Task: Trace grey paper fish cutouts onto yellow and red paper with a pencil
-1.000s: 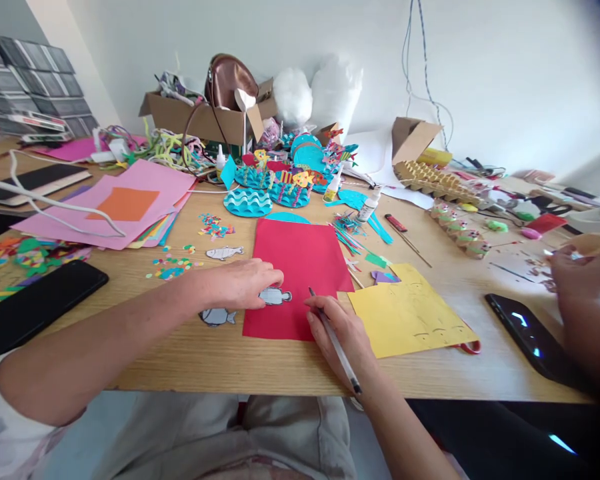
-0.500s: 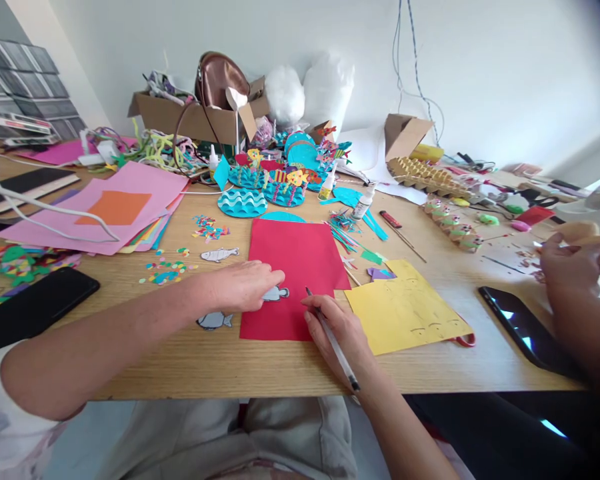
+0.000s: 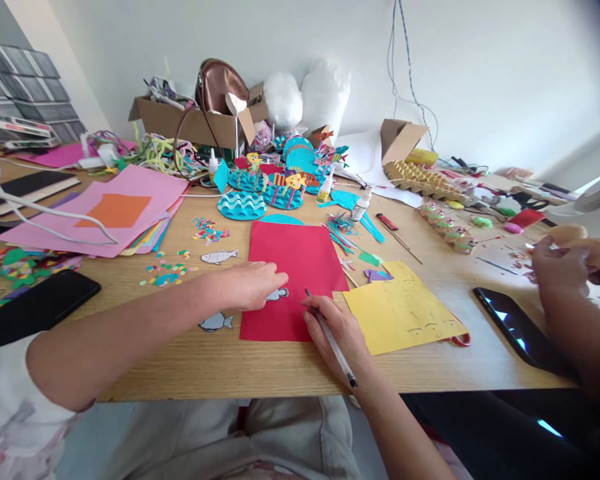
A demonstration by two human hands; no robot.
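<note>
My left hand point(image 3: 257, 285) is closed over a grey paper fish cutout point(image 3: 279, 294), with fingertips bent down and holding it on the red sheet point(image 3: 295, 253). Only the tail end of this cutout shows past the fingers. A ballpoint pen point(image 3: 335, 347) is gripped in my right hand point(image 3: 333, 327), its tip just above or on the red sheet, right of the cutout. Left of the sheet lie two more paper fish cutouts, a pale one point(image 3: 220, 257) and a grey one point(image 3: 217, 322), the latter partly behind my left forearm.
Yellow paper with pencil marks point(image 3: 405, 310) lies at the right. Phones lie at both sides, one point(image 3: 520, 330) near a co-worker's hands point(image 3: 563, 267). Paper dots point(image 3: 167, 273), pink sheets point(image 3: 145, 200), glue bottles point(image 3: 361, 205) and blue fish crafts point(image 3: 285, 190) surround the red sheet.
My left hand has shifted very slightly to the right over the fish cutout. My right hand and the pen are nearly still. The view has tilted a little.
</note>
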